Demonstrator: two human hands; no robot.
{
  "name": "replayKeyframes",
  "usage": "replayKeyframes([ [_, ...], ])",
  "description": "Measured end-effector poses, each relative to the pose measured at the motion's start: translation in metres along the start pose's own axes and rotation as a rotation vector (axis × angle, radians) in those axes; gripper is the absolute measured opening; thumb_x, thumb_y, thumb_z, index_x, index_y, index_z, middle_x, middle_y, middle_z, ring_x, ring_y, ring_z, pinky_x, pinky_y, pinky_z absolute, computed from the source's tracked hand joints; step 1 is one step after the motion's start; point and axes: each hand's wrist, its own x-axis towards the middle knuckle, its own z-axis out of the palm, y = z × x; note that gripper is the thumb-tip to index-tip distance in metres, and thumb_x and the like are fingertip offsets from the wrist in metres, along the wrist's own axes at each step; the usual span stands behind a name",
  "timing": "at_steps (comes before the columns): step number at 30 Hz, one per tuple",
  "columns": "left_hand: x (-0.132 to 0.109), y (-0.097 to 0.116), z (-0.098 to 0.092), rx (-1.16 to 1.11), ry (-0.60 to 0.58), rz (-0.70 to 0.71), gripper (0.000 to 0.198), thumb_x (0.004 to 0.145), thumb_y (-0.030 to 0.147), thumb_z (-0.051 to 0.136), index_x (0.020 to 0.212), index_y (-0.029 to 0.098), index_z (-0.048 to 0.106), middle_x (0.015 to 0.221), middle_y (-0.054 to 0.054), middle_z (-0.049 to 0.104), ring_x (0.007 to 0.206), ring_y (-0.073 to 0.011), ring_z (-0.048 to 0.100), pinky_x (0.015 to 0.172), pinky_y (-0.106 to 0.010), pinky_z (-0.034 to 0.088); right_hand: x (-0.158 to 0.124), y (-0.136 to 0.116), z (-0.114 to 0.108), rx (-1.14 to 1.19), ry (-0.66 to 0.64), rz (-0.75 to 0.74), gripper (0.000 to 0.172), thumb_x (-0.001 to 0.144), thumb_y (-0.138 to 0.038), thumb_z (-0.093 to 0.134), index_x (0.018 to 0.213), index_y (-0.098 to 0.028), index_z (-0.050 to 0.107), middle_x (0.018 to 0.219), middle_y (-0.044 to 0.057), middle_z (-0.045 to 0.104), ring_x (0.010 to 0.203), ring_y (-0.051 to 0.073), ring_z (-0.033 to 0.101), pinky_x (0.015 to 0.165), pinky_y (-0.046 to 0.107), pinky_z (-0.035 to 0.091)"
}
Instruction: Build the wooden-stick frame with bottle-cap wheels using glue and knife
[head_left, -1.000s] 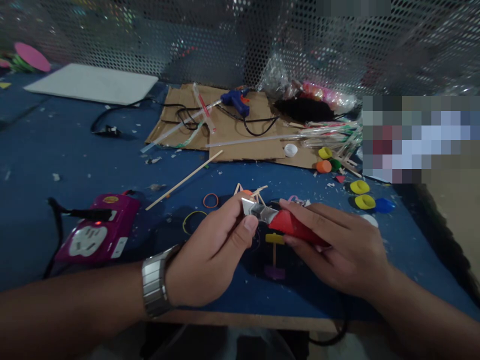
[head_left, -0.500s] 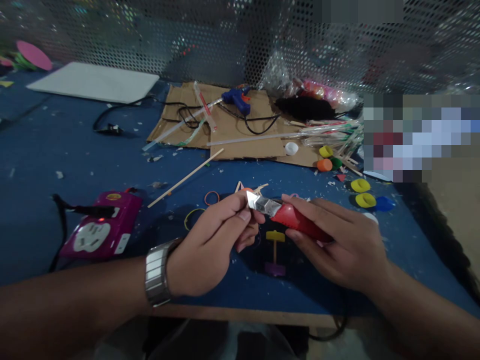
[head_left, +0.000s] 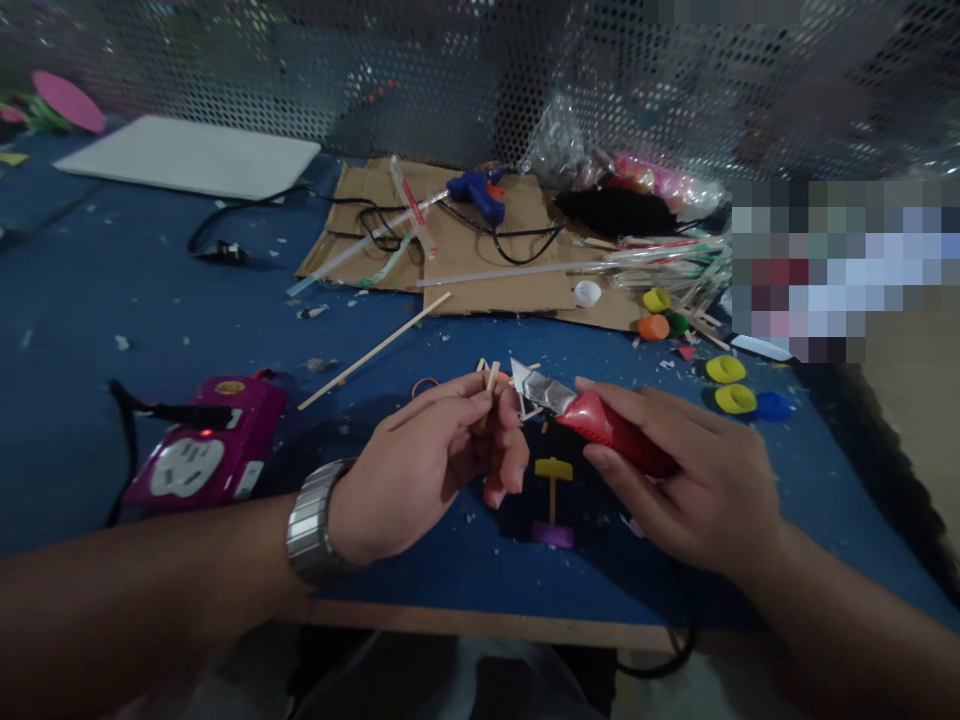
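Note:
My right hand grips a red utility knife; its silver blade is out and points up to the left. My left hand, with a metal watch on its wrist, pinches a short wooden stick between thumb and fingers, just left of the blade tip. Below the two hands, on the blue table, lies a small axle with a yellow cap and a purple cap.
A pink power strip with a black cord sits at the left. Farther back lie a long wooden skewer, cardboard with a blue glue gun, straws, bottle caps, rubber bands and a white board. Perforated metal mesh stands behind.
My left hand let go of the knife blade and now pinches a short wooden stick. The knife moved slightly up and to the right, blade still extended.

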Motion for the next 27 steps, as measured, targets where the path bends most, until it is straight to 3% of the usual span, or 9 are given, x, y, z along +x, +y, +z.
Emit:
replayKeyframes([
  [3,-0.0012,0.0004,0.0,0.031,-0.009,0.004,0.026,0.109,0.022,0.047,0.091,0.018,0.066,0.067,-0.007,0.068,0.062,-0.0167,0.062,0.057,-0.023,0.049,0.0,-0.0003,-0.0007,-0.001,-0.009,0.0,0.041,0.108,-0.035,0.063,0.142,-0.013,0.069,0.096,0.008,0.079,0.076,0.018,0.076,0.063,0.026,0.06],
  [6,-0.0014,-0.0002,0.0014,0.012,0.007,0.029,0.022,0.102,0.017,0.052,0.082,0.018,0.061,0.066,-0.003,0.061,0.06,-0.0142,0.057,0.058,-0.023,0.046,0.0009,-0.0013,-0.0013,-0.005,-0.015,-0.023,0.04,0.108,-0.034,0.063,0.141,-0.012,0.07,0.095,0.008,0.079,0.075,0.018,0.076,0.064,0.026,0.061],
  [9,-0.001,-0.0027,0.0022,-0.002,0.061,0.08,0.017,0.091,0.011,0.059,0.075,0.016,0.06,0.069,0.001,0.053,0.059,-0.0105,0.048,0.058,-0.023,0.042,0.0014,-0.0018,-0.0011,-0.014,-0.018,-0.082,0.039,0.108,-0.033,0.063,0.139,-0.011,0.07,0.106,0.012,0.083,0.088,0.02,0.081,0.075,0.027,0.065],
  [11,-0.0011,-0.0049,0.0012,0.096,0.091,0.131,0.014,0.089,0.011,0.061,0.076,0.015,0.065,0.073,-0.001,0.057,0.063,-0.011,0.05,0.06,-0.024,0.042,0.0012,-0.0014,-0.0004,-0.021,-0.027,-0.105,0.039,0.108,-0.033,0.063,0.14,-0.011,0.07,0.112,0.014,0.085,0.096,0.021,0.083,0.08,0.027,0.066],
  [15,-0.0025,-0.0072,-0.002,0.311,0.089,0.194,0.019,0.097,0.016,0.058,0.083,0.015,0.071,0.081,-0.004,0.065,0.068,-0.0124,0.052,0.064,-0.028,0.042,0.0007,0.0,0.0013,-0.021,-0.032,-0.108,0.04,0.108,-0.034,0.064,0.142,-0.012,0.07,0.114,0.014,0.085,0.098,0.022,0.084,0.079,0.028,0.067],
  [21,-0.0052,-0.0047,0.0006,0.388,0.041,0.184,0.021,0.107,0.016,0.045,0.091,0.019,0.058,0.065,0.006,0.047,0.059,-0.0103,0.041,0.06,-0.027,0.036,0.0021,-0.0006,0.0015,-0.059,-0.022,-0.117,0.039,0.109,-0.035,0.064,0.139,-0.012,0.072,0.111,0.013,0.086,0.095,0.022,0.085,0.074,0.028,0.067],
  [27,-0.0052,-0.0022,0.0034,0.395,0.044,0.192,0.018,0.103,0.018,0.047,0.086,0.021,0.053,0.065,0.005,0.048,0.06,-0.0107,0.043,0.06,-0.026,0.038,0.0018,-0.0016,0.0001,-0.075,-0.024,-0.127,0.038,0.11,-0.034,0.062,0.139,-0.012,0.071,0.111,0.012,0.086,0.097,0.021,0.085,0.078,0.028,0.068],
])
